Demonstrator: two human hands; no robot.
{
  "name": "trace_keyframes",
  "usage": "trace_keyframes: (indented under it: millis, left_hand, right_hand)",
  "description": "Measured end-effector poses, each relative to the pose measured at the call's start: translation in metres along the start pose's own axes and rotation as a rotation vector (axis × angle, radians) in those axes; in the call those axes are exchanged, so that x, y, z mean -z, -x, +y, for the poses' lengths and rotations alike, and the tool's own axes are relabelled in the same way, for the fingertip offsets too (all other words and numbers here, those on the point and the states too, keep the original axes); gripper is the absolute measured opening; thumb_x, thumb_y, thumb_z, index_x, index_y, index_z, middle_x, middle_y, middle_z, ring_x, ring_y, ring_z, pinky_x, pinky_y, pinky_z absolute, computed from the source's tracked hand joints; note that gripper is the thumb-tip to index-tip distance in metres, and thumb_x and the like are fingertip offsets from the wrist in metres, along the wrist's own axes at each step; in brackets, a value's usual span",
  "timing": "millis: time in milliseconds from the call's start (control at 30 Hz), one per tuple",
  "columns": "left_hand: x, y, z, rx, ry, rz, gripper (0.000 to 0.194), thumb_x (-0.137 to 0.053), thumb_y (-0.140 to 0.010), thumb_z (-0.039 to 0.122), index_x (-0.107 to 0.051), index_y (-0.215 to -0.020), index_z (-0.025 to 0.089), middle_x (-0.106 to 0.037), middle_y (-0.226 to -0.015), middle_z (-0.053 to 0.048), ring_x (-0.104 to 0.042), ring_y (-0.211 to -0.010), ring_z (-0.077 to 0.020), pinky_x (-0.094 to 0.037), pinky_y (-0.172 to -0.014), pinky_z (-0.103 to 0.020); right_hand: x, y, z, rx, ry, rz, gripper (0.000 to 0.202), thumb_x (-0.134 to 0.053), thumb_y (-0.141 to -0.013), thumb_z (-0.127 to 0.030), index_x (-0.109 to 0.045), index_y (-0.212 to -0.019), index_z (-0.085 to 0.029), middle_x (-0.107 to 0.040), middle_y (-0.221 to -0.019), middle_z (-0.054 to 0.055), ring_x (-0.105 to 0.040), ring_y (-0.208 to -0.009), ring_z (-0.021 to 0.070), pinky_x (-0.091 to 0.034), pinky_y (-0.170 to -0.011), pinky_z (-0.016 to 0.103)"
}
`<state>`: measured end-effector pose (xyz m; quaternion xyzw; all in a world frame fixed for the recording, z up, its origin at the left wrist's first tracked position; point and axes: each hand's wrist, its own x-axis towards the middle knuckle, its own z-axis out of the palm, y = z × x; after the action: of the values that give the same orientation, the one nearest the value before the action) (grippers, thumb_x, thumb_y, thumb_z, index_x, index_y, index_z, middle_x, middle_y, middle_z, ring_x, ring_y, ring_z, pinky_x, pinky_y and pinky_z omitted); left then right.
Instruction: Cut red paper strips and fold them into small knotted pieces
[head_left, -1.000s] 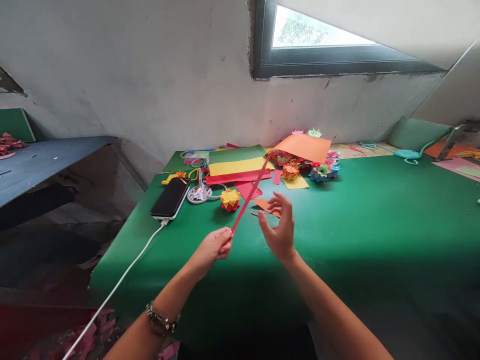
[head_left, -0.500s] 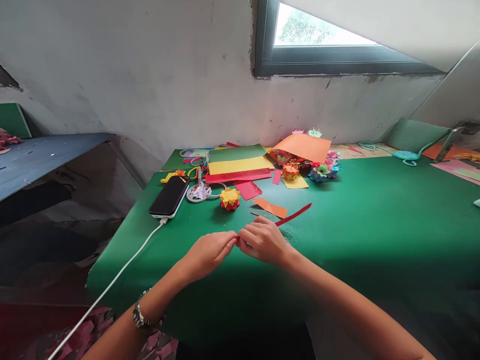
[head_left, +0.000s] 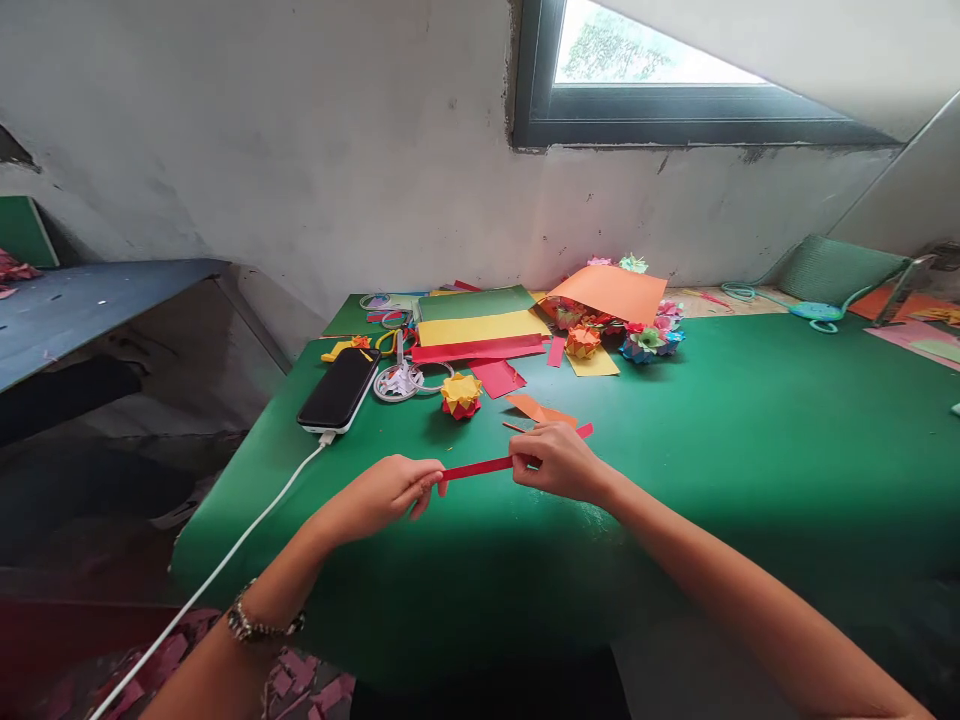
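Note:
A narrow red paper strip (head_left: 478,468) is stretched between my hands above the green table. My left hand (head_left: 396,488) pinches its left end. Further along, my right hand (head_left: 555,461) is closed on the strip, whose far end sticks out beyond the knuckles. Just behind my right hand lie a folded orange paper piece (head_left: 541,410) and a thin rolled sliver. A yellow and red folded paper ball (head_left: 461,396) sits on the table behind the strip.
A black phone (head_left: 340,388) with a white cable lies at the left. Tape rolls (head_left: 397,382), yellow-handled scissors and stacked coloured sheets (head_left: 480,328) are at the back. An orange sheet (head_left: 611,292) rests over paper flowers. A teal mesh pouch (head_left: 836,270) stands at the back right.
My hands have moved apart, left hand to the left and right hand to the right. More of the red strip now shows between them, and less sticks out past my right hand.

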<state>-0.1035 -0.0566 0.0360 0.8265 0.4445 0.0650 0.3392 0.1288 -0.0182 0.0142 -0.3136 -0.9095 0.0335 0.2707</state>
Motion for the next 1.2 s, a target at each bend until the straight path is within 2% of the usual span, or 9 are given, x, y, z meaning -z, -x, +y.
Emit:
trace_keyframes:
  millis: [233, 600, 767, 867, 967, 1033, 1100, 1133, 1200]
  left_hand:
    - [0.015, 0.009, -0.011, 0.074, 0.133, -0.064, 0.036, -0.025, -0.085, 0.042, -0.043, -0.065, 0.018, -0.048, -0.047, 0.004, -0.040, -0.046, -0.0095, -0.034, -0.053, -0.020]
    - [0.033, 0.031, -0.027, 0.229, 0.403, -0.163, 0.042, -0.036, -0.077, 0.057, -0.049, -0.068, 0.018, -0.050, -0.045, 0.003, -0.040, -0.045, -0.0104, -0.034, -0.048, -0.021]
    - [0.037, 0.030, -0.031, 0.243, 0.406, -0.178, 0.041, -0.037, -0.076, 0.056, -0.050, -0.069, 0.018, -0.050, -0.045, 0.003, -0.040, -0.045, -0.0106, -0.034, -0.049, -0.021]
    - [0.038, 0.028, -0.031, 0.239, 0.394, -0.157, 0.042, -0.036, -0.077, 0.056, -0.051, -0.070, 0.017, -0.051, -0.045, 0.003, -0.040, -0.045, -0.0107, -0.034, -0.049, -0.021]
    - [0.036, 0.023, -0.023, 0.198, 0.346, -0.146, 0.040, -0.034, -0.080, 0.051, -0.052, -0.072, 0.017, -0.051, -0.046, 0.003, -0.041, -0.046, -0.0107, -0.035, -0.051, -0.021]
    - [0.034, 0.018, -0.014, 0.150, 0.293, -0.178, 0.038, -0.033, -0.082, 0.046, -0.054, -0.073, 0.016, -0.052, -0.047, 0.002, -0.043, -0.047, -0.0106, -0.036, -0.052, -0.020]
    - [0.032, 0.014, -0.006, 0.105, 0.249, -0.211, 0.036, -0.031, -0.084, 0.043, -0.054, -0.075, 0.017, -0.054, -0.049, 0.002, -0.044, -0.048, -0.0106, -0.037, -0.052, -0.020]
    - [0.032, 0.012, -0.004, 0.089, 0.223, -0.217, 0.036, -0.030, -0.085, 0.041, -0.055, -0.076, 0.017, -0.054, -0.050, 0.002, -0.045, -0.048, -0.0106, -0.037, -0.053, -0.020]
    - [0.032, 0.010, -0.001, 0.081, 0.109, -0.178, 0.037, -0.027, -0.086, 0.038, -0.055, -0.078, 0.017, -0.058, -0.055, 0.001, -0.049, -0.051, -0.0117, -0.038, -0.055, -0.021]
  right_hand:
    - [0.013, 0.006, 0.012, -0.188, -0.049, -0.142, 0.013, -0.038, -0.058, -0.013, -0.033, -0.046, -0.018, -0.028, -0.044, -0.005, -0.019, -0.047, 0.0080, -0.019, -0.045, 0.020]
    - [0.028, 0.021, 0.026, -0.225, -0.163, -0.231, 0.013, -0.037, -0.056, -0.014, -0.029, -0.047, -0.019, -0.023, -0.044, -0.007, -0.016, -0.046, 0.0073, -0.019, -0.042, 0.019]
    - [0.033, 0.034, 0.049, -0.356, -0.176, -0.098, 0.013, -0.036, -0.057, -0.018, -0.030, -0.046, -0.019, -0.022, -0.045, -0.006, -0.017, -0.045, 0.0067, -0.020, -0.042, 0.019]
    - [0.039, 0.038, 0.057, -0.413, -0.140, 0.005, 0.014, -0.036, -0.063, -0.020, -0.034, -0.048, -0.019, -0.027, -0.044, -0.005, -0.022, -0.043, 0.0069, -0.023, -0.042, 0.020]
    - [0.037, 0.030, 0.042, -0.424, -0.129, 0.113, 0.019, -0.033, -0.074, -0.021, -0.045, -0.059, -0.018, -0.046, -0.054, 0.000, -0.041, -0.049, 0.0096, -0.035, -0.050, 0.022]
    - [0.029, 0.019, 0.020, -0.248, -0.159, 0.135, 0.018, -0.037, -0.079, -0.022, -0.054, -0.076, -0.017, -0.059, -0.075, 0.006, -0.054, -0.070, 0.0141, -0.041, -0.066, 0.027]
    - [0.019, 0.008, 0.000, -0.095, -0.115, 0.003, 0.017, -0.047, -0.079, -0.026, -0.055, -0.092, -0.018, -0.061, -0.096, 0.008, -0.053, -0.091, 0.0182, -0.038, -0.082, 0.035]
    - [0.014, 0.004, -0.007, -0.067, -0.091, -0.074, 0.017, -0.049, -0.080, -0.027, -0.056, -0.094, -0.019, -0.061, -0.096, 0.007, -0.053, -0.091, 0.0179, -0.036, -0.086, 0.037]
    - [0.007, -0.003, -0.015, -0.089, -0.048, -0.216, 0.012, -0.046, -0.083, -0.022, -0.057, -0.080, -0.019, -0.062, -0.078, 0.003, -0.055, -0.078, 0.0144, -0.035, -0.084, 0.036]
